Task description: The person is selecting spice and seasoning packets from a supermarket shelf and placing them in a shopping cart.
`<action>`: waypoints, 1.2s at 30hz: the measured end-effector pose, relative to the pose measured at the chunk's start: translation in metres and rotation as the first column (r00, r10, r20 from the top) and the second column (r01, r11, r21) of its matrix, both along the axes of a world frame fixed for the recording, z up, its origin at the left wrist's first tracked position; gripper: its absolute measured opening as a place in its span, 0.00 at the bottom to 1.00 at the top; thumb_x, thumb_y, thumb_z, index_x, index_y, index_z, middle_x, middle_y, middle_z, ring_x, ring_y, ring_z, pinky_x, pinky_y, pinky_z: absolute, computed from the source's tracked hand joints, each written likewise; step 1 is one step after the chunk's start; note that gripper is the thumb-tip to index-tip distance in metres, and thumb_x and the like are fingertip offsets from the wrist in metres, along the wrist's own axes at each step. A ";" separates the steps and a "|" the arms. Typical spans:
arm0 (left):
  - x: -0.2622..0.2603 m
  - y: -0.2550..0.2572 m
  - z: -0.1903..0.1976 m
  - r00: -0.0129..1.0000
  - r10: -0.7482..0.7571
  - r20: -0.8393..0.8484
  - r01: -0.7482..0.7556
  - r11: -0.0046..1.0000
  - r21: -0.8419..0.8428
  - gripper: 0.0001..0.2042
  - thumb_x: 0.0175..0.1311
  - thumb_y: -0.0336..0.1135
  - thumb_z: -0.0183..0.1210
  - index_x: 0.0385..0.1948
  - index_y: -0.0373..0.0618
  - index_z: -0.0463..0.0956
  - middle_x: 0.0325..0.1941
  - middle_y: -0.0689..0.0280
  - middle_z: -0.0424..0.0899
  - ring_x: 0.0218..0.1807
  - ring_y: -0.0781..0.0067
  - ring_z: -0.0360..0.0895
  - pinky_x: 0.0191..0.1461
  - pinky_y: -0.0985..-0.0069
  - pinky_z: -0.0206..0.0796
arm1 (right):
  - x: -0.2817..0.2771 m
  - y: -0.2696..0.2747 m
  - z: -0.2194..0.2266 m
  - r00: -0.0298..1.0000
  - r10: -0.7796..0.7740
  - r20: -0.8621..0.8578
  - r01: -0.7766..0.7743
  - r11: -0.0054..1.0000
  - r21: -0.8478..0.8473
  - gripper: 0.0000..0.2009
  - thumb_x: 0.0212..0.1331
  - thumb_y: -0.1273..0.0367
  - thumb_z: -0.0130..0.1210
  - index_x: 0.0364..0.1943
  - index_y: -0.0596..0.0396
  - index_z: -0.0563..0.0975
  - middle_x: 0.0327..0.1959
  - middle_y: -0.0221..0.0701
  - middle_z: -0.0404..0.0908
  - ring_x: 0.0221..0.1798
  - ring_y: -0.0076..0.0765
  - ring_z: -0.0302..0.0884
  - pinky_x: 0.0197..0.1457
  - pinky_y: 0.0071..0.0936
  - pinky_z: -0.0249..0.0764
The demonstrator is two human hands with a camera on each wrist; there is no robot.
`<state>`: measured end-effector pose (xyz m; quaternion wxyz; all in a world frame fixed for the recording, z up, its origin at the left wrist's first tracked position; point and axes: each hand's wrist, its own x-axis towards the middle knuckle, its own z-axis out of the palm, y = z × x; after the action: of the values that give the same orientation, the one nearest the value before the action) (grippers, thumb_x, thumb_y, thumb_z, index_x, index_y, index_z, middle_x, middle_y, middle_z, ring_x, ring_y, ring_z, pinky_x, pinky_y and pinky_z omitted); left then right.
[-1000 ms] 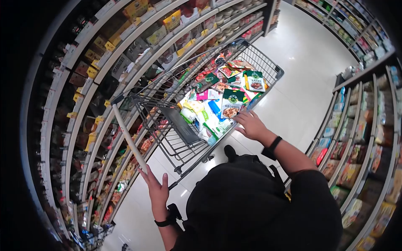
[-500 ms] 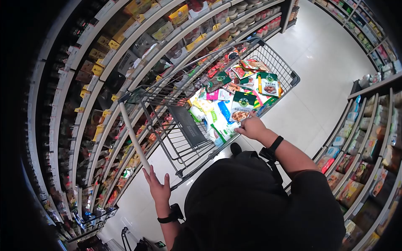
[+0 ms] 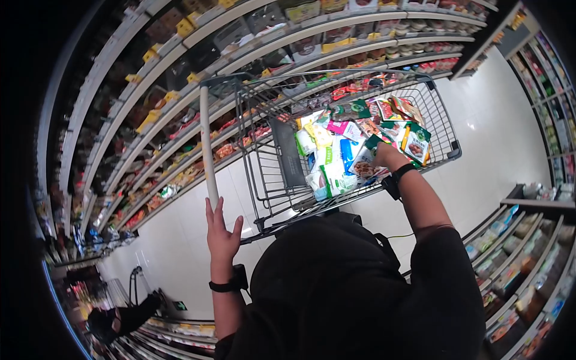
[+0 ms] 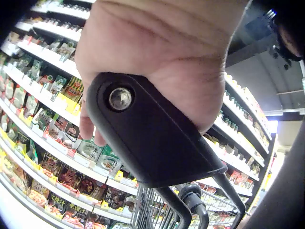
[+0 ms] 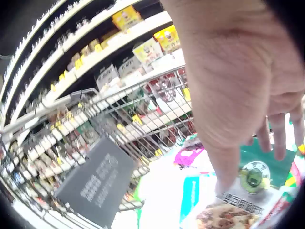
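A metal-wire shopping cart stands in front of me, packed with several bright food packets. My left hand rests on the near end of the pale cart handle, its fingers straight. In the left wrist view the palm lies against the handle's black end cap. My right hand reaches into the basket over a packet with a green top and a food picture. The right wrist view has the thumb touching that packet, with the other fingers stretched down over its green part.
Shelves of packaged food run along the cart's far side. More shelves stand at the right. A grey panel sits at the handle end of the basket. Behind at lower left is a person in dark clothes beside another cart.
My right hand has moved from the basket's near rim farther in, over the green-topped packet, which now lies tilted. The view has turned, and the left hand has stayed at the handle end.
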<state>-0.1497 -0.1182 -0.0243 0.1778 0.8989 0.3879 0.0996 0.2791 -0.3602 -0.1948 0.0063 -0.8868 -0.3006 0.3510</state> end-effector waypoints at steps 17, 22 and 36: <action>0.003 0.004 0.004 0.998 0.062 0.002 -0.061 0.997 -0.042 0.30 0.56 0.41 0.63 0.61 0.49 0.65 0.70 0.45 0.55 0.63 0.42 0.65 0.55 0.61 0.69 | -0.003 0.017 -0.099 0.796 -0.376 -0.475 0.436 0.900 0.018 0.17 0.56 0.54 0.58 0.37 0.54 0.83 0.30 0.36 0.84 0.28 0.32 0.80 0.31 0.30 0.75; 0.001 0.006 0.003 0.998 0.058 0.008 -0.057 0.998 -0.033 0.30 0.56 0.40 0.63 0.62 0.50 0.64 0.70 0.46 0.55 0.64 0.42 0.64 0.56 0.61 0.68 | 0.008 0.011 -0.154 0.949 -0.057 -0.310 0.098 0.988 0.121 0.15 0.51 0.69 0.58 0.43 0.62 0.79 0.39 0.47 0.81 0.41 0.48 0.81 0.44 0.36 0.77; 0.003 0.003 0.000 1.000 0.000 0.025 -0.001 0.999 0.041 0.29 0.55 0.34 0.63 0.61 0.48 0.64 0.70 0.46 0.54 0.65 0.42 0.63 0.61 0.60 0.64 | 0.052 -0.012 -0.112 0.979 -0.204 -0.013 0.204 0.967 0.150 0.20 0.38 0.59 0.68 0.32 0.60 0.81 0.32 0.42 0.83 0.38 0.44 0.81 0.45 0.39 0.72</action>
<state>-0.1463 -0.1147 -0.0239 0.1640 0.9010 0.3836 0.1189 0.3311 -0.3724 -0.3065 0.1090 -0.9103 -0.2336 0.3238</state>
